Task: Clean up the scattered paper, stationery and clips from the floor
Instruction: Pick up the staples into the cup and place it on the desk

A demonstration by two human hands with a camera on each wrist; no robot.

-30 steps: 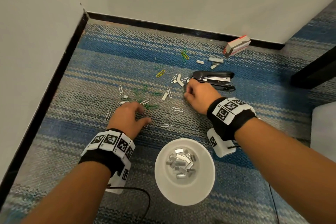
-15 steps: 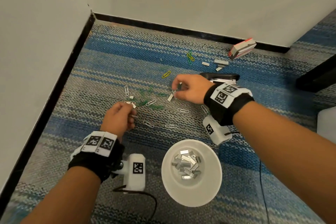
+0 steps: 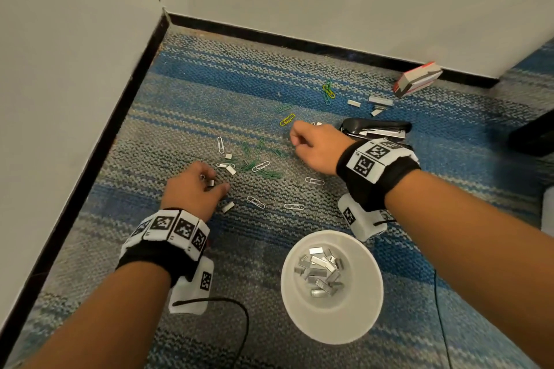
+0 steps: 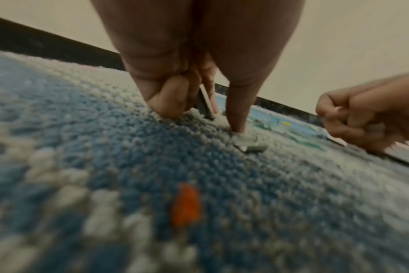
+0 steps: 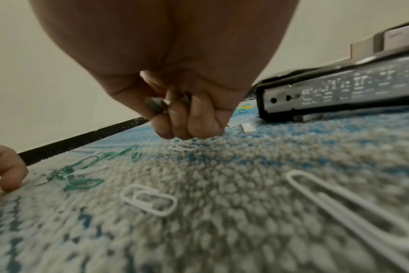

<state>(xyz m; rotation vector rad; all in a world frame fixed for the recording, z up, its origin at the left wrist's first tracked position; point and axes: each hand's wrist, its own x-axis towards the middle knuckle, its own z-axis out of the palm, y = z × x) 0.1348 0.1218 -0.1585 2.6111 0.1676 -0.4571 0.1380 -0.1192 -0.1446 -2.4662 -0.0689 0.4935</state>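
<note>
I see my left hand [image 3: 193, 186] down on the carpet [image 3: 186, 105], fingers curled around a staple strip [image 4: 204, 103]; half a second ago it was raised. My right hand [image 3: 314, 145] is fisted on staple pieces [image 5: 155, 105], now lower, beside the stapler [image 3: 376, 129]. Paper clips [image 3: 260, 166] lie between them; the white bowl [image 3: 329, 323] sits nearer me, open carpet toward the corner walls.

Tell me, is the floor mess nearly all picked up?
Not nearly. Done: a pile of silver staple strips lies in the white round bowl. In hand: the left hand and right hand each pinch a small metal piece. Left: green and white paper clips, the black stapler and the red-and-white staple box.
</note>
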